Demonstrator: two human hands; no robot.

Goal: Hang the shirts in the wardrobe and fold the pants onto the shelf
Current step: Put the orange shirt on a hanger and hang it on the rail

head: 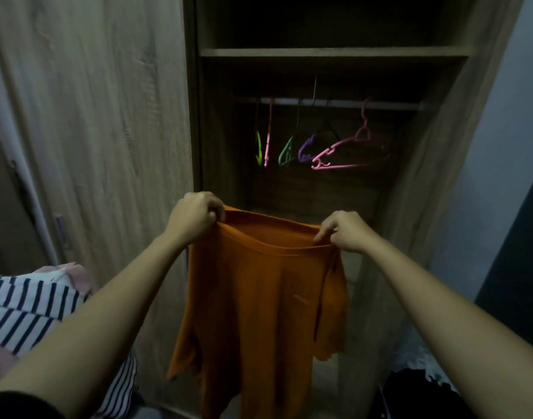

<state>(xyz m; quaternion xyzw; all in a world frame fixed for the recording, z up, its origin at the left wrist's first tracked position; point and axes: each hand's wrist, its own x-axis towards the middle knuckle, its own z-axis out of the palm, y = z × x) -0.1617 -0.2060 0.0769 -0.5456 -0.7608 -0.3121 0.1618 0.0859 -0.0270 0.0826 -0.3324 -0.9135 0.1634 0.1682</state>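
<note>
Here both hands grip one orange garment (259,291) by its top edge, left hand (195,214) at the left corner, right hand (345,229) at the right, fingers pinched shut on the cloth. It hangs before the open wardrobe (440,146), below the rail (334,103) of empty hangers (347,152). Striped clothes (29,309) lie at lower left.

The garment (259,297) hangs between the left hand (195,214) and right hand (345,231), before the wardrobe (440,146), whose hangers (319,146) hang on the rail (334,102) below the shelf (331,52).
</note>
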